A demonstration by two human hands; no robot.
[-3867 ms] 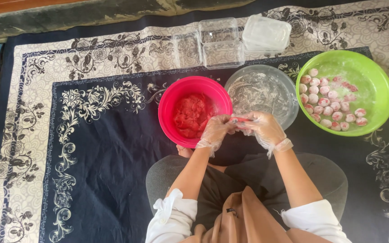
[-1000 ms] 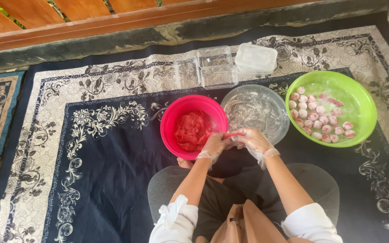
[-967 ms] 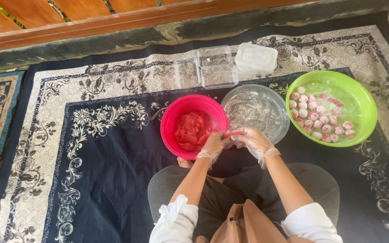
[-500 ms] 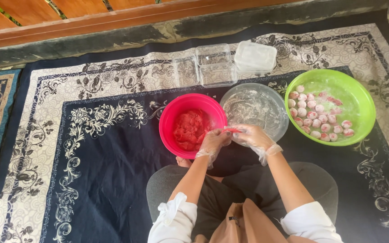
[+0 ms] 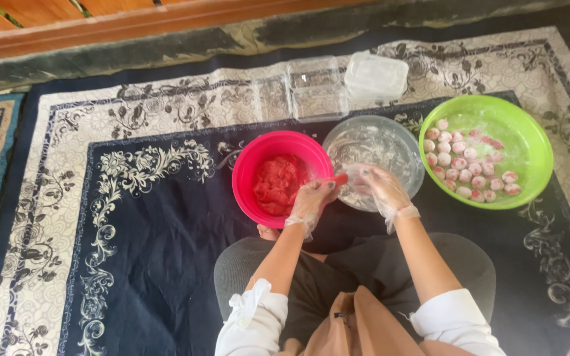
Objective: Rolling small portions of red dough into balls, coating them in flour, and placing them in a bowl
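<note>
Head view, looking straight down at a person seated on a dark blue patterned rug w/ cream floral border.

Left hand, in a thin clear glove, sits at the near right rim of the pink bowl; fingers curled, pinching a small red piece at the tips. Right hand, also gloved, is just beside it over the near edge of the clear bowl; fingers bent toward the same piece, touching or almost, can't tell which. Both hands close together, between the two bowls.

Pink bowl holds a lump of red paste. Clear bowl is dusted white inside. Right of it, touching or nearly, a green bowl w/ many small pink-white balls along its left side.

Beyond the bowls: clear plastic containers and a lid stack on the rug border. Top edge: wooden floor strip.
</note>
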